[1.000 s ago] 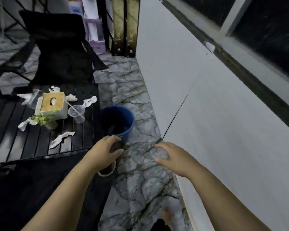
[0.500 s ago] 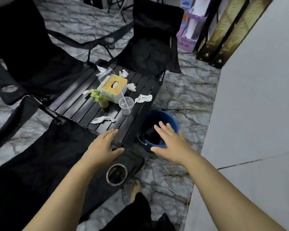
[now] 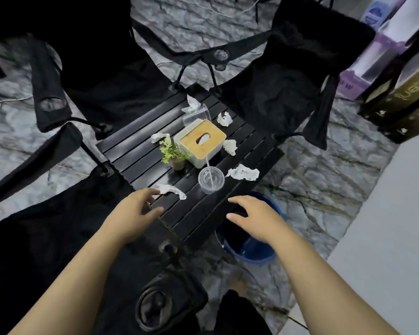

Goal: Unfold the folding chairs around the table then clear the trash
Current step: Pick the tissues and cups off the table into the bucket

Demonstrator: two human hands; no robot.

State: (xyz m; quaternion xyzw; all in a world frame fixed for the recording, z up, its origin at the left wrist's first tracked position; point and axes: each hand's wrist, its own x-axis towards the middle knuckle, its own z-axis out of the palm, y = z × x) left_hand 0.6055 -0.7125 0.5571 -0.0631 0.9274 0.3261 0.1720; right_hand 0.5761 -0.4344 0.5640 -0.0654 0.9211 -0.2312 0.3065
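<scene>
Marble floor [image 3: 324, 180], littered slatted table [image 3: 136, 151]

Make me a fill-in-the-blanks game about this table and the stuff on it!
1. The bucket on the floor beside the table is coloured ____.
2. The straw stands in a clear plastic ____.
3. The little pot beside the tissue box holds a green ____.
4. The folding chairs around the table are all coloured ____.

Missing words: blue; cup; plant; black.
</scene>
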